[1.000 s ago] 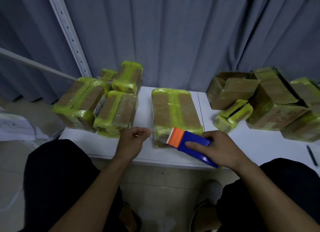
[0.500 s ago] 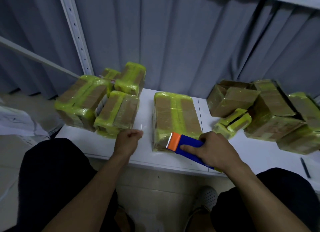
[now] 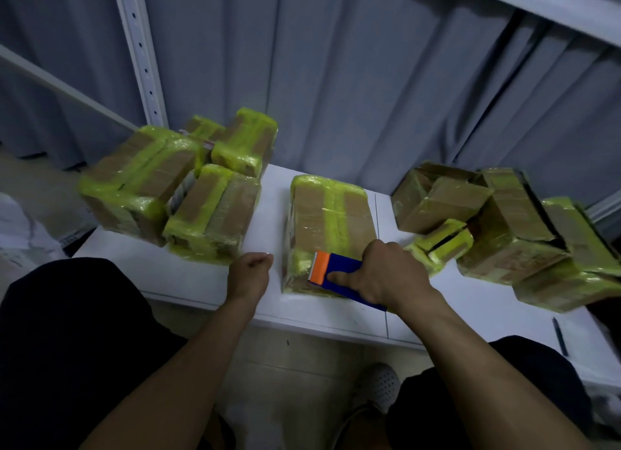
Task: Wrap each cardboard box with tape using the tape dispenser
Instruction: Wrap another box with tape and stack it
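A brown cardboard box [image 3: 331, 221], oblong and flat-topped, is laid lengthwise at the centre of the white table [image 3: 201, 281]. It is banded w/ glossy, crinkled yellow-green tape along the edges and down the middle. At its near end the tape dispenser [image 3: 336, 275] is pressed on the top face; it has a smooth blue plastic body and an orange front w/ a toothed edge, turned left. It is gripped by the right hand [image 3: 386, 275], w/ the index finger laid along the blue side. The left hand [image 3: 250, 275] is curled into a fist on the table just left of the box; nothing is seen in it.

Taped boxes [image 3: 174, 194] are heaped at left. More boxes [image 3: 504, 234], some w/ flaps open, are crowded at right. A dark pen [image 3: 559, 335] is seen near the right edge. Pleated grey curtain [image 3: 336, 80] is hung behind.
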Motion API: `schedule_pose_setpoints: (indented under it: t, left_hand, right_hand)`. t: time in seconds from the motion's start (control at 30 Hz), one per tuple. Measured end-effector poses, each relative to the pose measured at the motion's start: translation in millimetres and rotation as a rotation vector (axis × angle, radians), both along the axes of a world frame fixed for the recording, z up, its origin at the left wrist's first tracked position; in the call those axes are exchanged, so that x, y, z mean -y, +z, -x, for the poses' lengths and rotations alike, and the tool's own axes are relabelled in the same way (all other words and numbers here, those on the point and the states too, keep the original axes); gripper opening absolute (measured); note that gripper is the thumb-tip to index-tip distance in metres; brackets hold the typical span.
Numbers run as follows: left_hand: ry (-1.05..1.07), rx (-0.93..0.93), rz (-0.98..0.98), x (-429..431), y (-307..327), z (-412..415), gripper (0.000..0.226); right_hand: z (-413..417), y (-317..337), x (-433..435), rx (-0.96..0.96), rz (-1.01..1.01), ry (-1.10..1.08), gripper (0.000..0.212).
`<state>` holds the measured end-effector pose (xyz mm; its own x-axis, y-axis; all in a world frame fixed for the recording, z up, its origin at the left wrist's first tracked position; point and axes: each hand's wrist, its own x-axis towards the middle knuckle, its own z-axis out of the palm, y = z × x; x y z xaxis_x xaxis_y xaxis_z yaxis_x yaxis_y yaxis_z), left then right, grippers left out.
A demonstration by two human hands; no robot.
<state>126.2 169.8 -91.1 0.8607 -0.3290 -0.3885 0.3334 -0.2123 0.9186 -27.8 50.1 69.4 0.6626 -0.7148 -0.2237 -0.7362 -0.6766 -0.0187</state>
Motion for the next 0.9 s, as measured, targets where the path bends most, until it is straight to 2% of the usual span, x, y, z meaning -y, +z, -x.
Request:
schedule_pose_setpoints:
  t: [0.3, 0.4, 0.43, 0.5, 0.53, 0.57, 0.63, 0.7, 0.77, 0.9]
  left_hand:
    - [-0.162, -0.056, -0.075, 19, -11, 3, 0.01]
    - [-0.139, -0.078, -0.134, 16, -15, 1, 0.057]
    - [-0.115, -0.033, -0.122, 16, -15, 0, 0.059]
    - [-0.08, 0.043, -0.037, 18, -16, 4, 0.033]
    - [-0.086, 0.033, 0.01, 20, -13, 9, 0.018]
    - [-0.103, -0.014, 0.06, 22, -8, 13, 0.014]
    - [-0.195, -0.085, 0.078, 24, -6, 22, 0.034]
    - [-0.332, -0.031, 0.035, 23, -6, 26, 0.052]
    - [-0.44, 0.02, -0.03, 21, -2, 28, 0.063]
    - [-0.589, -0.014, -0.14, 13, 4, 23, 0.08]
  right_hand:
    - [-18, 1, 1, -0.106, -0.047, -0.019, 0.071]
    - [-19, -2, 4, -0.116, -0.042, -0.027, 0.071]
    - [-18, -3, 4, -0.118, -0.04, -0.028, 0.071]
    - [-18, -5, 5, -0.119, -0.037, -0.03, 0.07]
    - [-18, -5, 5, -0.116, -0.035, -0.028, 0.07]
    - [-19, -6, 5, -0.112, -0.032, -0.028, 0.07]
    - [-18, -7, 5, -0.106, -0.028, -0.036, 0.071]
    - [-17, -9, 6, -0.095, -0.021, -0.036, 0.071]
    - [-14, -10, 6, -0.085, -0.014, -0.036, 0.069]
    - [-8, -12, 4, -0.058, -0.002, -0.031, 0.07]
